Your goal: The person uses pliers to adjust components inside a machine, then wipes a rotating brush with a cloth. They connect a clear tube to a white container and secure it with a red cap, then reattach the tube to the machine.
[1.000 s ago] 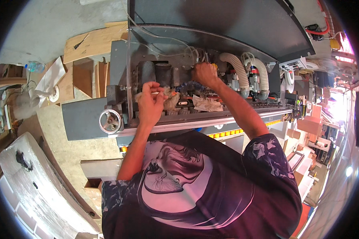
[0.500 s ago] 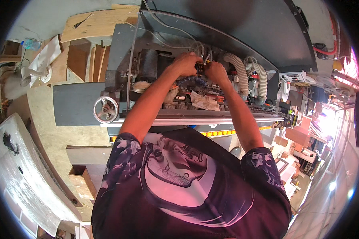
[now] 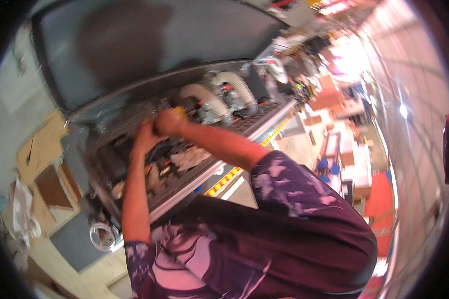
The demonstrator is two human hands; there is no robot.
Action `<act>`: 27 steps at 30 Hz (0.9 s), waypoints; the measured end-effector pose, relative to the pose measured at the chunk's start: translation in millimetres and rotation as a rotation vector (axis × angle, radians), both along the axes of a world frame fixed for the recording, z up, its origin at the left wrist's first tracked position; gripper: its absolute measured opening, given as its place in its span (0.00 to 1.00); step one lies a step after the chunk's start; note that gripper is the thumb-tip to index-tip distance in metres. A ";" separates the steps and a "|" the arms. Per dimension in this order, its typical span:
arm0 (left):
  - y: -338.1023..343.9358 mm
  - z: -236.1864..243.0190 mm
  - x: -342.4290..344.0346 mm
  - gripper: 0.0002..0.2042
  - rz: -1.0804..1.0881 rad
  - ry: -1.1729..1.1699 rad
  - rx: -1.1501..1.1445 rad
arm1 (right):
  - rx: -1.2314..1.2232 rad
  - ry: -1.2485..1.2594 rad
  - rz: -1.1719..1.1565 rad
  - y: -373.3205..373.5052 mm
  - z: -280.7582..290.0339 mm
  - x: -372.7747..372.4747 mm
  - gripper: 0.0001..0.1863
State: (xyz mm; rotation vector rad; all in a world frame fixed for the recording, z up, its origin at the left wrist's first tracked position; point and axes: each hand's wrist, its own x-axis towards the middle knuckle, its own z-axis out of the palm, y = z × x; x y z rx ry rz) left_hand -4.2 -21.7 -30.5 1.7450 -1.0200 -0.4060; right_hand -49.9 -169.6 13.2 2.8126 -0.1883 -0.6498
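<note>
Both of my hands are inside the open bay of a long dark grey machine, close together near its back wall. My left hand [image 3: 145, 137] reaches up with its fingers drawn together, beside my right hand [image 3: 170, 122]. The right one is curled closed. Whatever lies between their fingers is hidden and smeared by motion. A small yellow part [image 3: 179, 110] shows just beyond my right hand. Below the hands lie dark machine parts and a crumpled beige rag [image 3: 187, 158]. Two ribbed beige hoses [image 3: 212, 102] curve down to the right of them.
A raised dark lid [image 3: 129, 45] stands behind the bay. Along the front runs a metal rail [image 3: 177, 197], with a yellow-marked strip [image 3: 225, 180] below. A round handwheel [image 3: 102, 236] sits at the left end. Wooden boards [image 3: 45, 144] lie beyond it.
My view has turned and tilted, so the machine now runs slantwise and more workshop shows at right. My hands stay together in the bay; the small black block seen between them is now lost in blur.
</note>
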 end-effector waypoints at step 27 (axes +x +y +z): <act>4.2 5.9 -14.9 0.29 0.058 0.132 -0.086 | 0.672 0.617 -0.755 -6.6 46.5 34.4 0.19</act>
